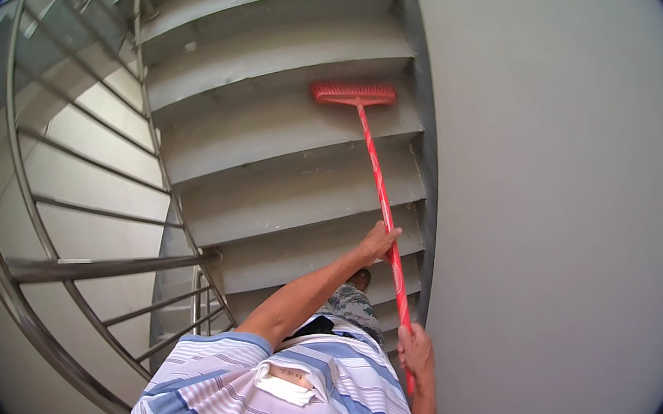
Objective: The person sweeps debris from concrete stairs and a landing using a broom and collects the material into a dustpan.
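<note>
A red broom slants up the stairs ahead of me, and both my hands are on its red-and-white patterned handle (378, 172). My left hand (379, 244) grips the handle around its middle. Lower down, close to the wall, my right hand (416, 355) is closed around it near the end. The slightly blurred broom head (354, 94) is over a grey stair tread (235, 133) on the right side of the flight, with its red bristles turned towards the riser. Whether the bristles touch the tread is hard to tell.
A metal railing (107, 260) with thin bars curves along the left. On the right rises a plain pale wall (555, 203), with a dark grey skirting strip (433, 139) beside the steps. My shoe (361, 279) is partly visible on the stairs below.
</note>
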Motion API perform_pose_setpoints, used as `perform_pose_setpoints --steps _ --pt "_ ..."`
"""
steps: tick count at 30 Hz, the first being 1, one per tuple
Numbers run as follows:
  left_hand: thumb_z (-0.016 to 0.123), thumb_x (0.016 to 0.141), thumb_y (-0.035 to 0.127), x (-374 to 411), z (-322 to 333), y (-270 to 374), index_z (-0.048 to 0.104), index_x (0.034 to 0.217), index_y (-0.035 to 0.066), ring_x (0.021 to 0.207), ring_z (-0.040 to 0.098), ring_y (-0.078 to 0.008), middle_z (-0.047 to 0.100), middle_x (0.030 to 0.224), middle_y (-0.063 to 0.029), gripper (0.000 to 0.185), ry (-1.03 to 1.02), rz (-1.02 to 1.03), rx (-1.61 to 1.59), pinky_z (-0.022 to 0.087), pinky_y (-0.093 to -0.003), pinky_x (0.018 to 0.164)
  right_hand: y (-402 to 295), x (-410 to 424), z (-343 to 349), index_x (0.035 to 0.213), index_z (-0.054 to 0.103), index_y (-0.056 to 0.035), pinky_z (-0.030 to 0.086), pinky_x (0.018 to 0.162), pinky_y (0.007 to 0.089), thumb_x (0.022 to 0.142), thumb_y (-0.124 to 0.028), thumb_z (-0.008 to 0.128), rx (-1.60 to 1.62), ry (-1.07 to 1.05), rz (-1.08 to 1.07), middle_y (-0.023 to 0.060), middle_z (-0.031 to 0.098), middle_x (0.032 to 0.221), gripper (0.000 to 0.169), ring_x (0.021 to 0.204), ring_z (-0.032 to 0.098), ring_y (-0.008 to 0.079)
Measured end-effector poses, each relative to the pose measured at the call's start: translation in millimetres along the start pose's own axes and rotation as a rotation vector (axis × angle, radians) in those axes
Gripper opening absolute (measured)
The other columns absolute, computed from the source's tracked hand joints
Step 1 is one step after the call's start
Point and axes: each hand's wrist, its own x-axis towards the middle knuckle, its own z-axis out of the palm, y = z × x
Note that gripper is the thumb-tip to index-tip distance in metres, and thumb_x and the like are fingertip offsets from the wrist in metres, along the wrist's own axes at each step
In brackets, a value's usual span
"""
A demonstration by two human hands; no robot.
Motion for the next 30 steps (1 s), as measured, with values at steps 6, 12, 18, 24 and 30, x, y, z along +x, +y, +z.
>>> perform_pose_setpoints --steps 6,12,18,24,30 --pt "0.054 0.096 0.03 51 39 20 0.045 0.101 -0.004 0.067 0.068 -0.0366 0.06 0.081 -0.0239 0.035 0.053 0.215 0.682 0.056 -0.045 0.057 -13 70 -75 0.09 0.054 -0.0062 0.039 0.036 0.0265 0.1 -0.038 0.053 0.111 -0.065 0.043 0.0002 0.049 0.06 0.033 0.042 0.046 0.0089" --pt "0.059 0.09 0.013 -8 101 -21 0.049 0.104 -0.003 0.078 0.066 -0.041 0.066 0.09 -0.0268 0.024 0.018 0.176 0.956 0.054 -0.0512 0.065 46 29 -83 0.094 0.056 -0.0043 0.037 0.036 0.0253 0.102 -0.039 0.05 0.328 -0.216 0.207 0.0 0.047 0.059 0.036 0.039 0.043 0.0089" --pt "0.064 0.091 0.013 -54 112 -47 0.058 0.101 0.004 0.093 0.066 -0.0276 0.065 0.096 -0.0117 0.015 -0.564 -0.5 -0.554 0.056 -0.0456 0.083 100 -76 -114 0.091 0.055 -0.0057 0.03 0.033 0.0236 0.1 -0.026 0.054 0.53 -0.316 0.34 -0.0019 0.044 0.056 0.022 0.037 0.038 0.0079" --pt "0.062 0.094 0.018 -56 109 5 0.056 0.096 0.005 0.087 0.067 -0.0265 0.063 0.092 -0.0115 0.015 -0.412 -0.408 -0.762 0.057 -0.0477 0.083 84 -66 -81 0.102 0.053 -0.0044 0.03 0.035 0.0219 0.094 -0.016 0.063 0.889 -0.484 0.265 -0.0039 0.043 0.057 0.017 0.039 0.036 0.0057" --pt "0.059 0.094 0.011 -21 83 31 0.053 0.089 0.005 0.07 0.064 -0.0226 0.059 0.076 -0.0089 0.01 -0.33 -0.188 -0.687 0.059 -0.0414 0.069 -4 -75 -45 0.123 0.049 0.0015 0.051 0.045 0.0284 0.089 -0.008 0.068 0.419 -0.182 0.112 0.0056 0.057 0.066 0.04 0.048 0.057 0.0141"
